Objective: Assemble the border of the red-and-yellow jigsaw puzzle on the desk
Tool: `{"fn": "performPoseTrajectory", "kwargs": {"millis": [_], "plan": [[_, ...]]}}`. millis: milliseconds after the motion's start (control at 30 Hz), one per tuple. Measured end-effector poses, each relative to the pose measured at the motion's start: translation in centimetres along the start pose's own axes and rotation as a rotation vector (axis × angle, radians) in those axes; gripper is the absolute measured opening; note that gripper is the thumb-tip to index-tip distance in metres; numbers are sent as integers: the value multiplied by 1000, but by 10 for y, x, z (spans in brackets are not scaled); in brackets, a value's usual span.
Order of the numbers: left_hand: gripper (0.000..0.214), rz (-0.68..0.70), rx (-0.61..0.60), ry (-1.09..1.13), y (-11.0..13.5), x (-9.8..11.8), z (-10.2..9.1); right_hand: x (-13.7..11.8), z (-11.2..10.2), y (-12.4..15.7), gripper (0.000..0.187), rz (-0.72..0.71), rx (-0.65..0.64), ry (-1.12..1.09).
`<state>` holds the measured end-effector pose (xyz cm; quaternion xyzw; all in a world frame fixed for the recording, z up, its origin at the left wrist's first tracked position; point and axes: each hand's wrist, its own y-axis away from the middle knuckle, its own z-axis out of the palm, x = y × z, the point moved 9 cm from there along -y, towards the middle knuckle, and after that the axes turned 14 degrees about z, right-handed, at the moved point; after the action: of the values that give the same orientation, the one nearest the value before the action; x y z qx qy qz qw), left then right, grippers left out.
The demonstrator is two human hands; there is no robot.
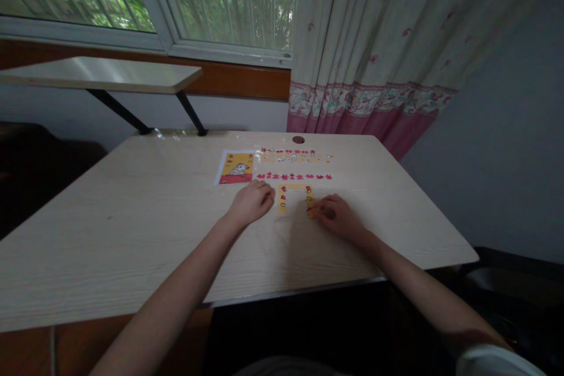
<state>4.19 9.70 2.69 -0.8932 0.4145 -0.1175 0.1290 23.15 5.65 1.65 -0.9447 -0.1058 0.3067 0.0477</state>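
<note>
Head view: right hand (337, 215) pinches the puzzle border (282, 200); left hand (254, 201) half-curled, grip unclear.

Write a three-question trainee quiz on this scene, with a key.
1. True or false: the right hand is at the left edge of the partly built puzzle.
2. Where is the printed picture? A) right of the puzzle; B) left of the puzzle; C) under the right hand.
3. Fill in: the row of loose pieces nearest the puzzle is mostly ___.

Key: 1 false; 2 B; 3 red.
</note>
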Motion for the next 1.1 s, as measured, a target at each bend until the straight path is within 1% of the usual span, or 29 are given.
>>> {"fn": "performPoseTrajectory", "kwargs": {"millis": [100,367,600,733,933,1033,1100], "plan": [[21,23,-14,11,0,2,2,-5,3,2,15,-62,-15,35],[21,20,-45,9,0,3,3,-9,4,6,16,-192,24,59],[25,40,-25,50,2,2,6,-9,5,7,15,-222,35,103],[27,39,-42,48,2,3,7,-8,6,8,15,-228,32,158],[26,24,-38,44,2,2,7,-16,5,11,17,-283,27,260],[27,26,-35,31,2,0,5,-20,3,12,17,-293,32,285],[28,-15,-16,-2,4,-8,-1,-20,3,12,17,-295,29,284]]}}
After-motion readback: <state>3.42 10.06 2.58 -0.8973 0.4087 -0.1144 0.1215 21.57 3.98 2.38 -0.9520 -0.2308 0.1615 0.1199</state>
